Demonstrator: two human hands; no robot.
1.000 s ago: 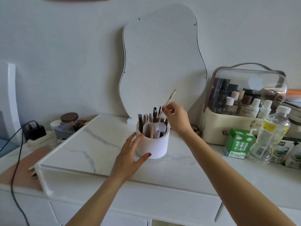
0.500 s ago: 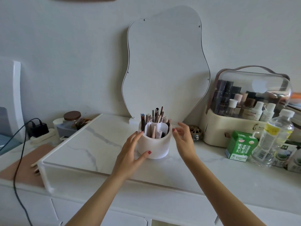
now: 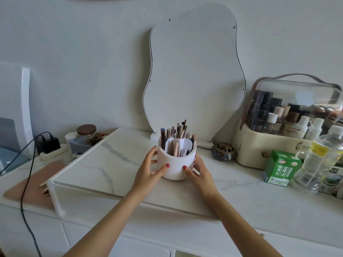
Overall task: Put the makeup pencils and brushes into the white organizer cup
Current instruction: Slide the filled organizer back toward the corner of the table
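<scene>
The white organizer cup [image 3: 175, 165] stands on the marble-patterned board [image 3: 115, 160] at the middle of the dresser. Several makeup pencils and brushes [image 3: 178, 132] stick upright out of its inner compartments. My left hand [image 3: 148, 169] wraps the cup's left side, thumb on its front. On the cup's right side my right hand [image 3: 197, 170] grips it the same way, thumb on the front wall. Both hands hold the cup between them. No loose pencil or brush lies on the board.
A wavy-edged mirror [image 3: 193, 71] leans on the wall behind the cup. A clear-lidded cosmetics case [image 3: 289, 123], a green carton [image 3: 281, 167] and a plastic bottle [image 3: 319, 158] crowd the right. A small brass dish [image 3: 223, 152] sits nearby. A jar [image 3: 86, 134] and a charger with cable [image 3: 48, 143] stand left.
My right hand dropped a brush into the cup, then came down and closed on the cup's right side. My left hand closed onto the left side. The view moved closer.
</scene>
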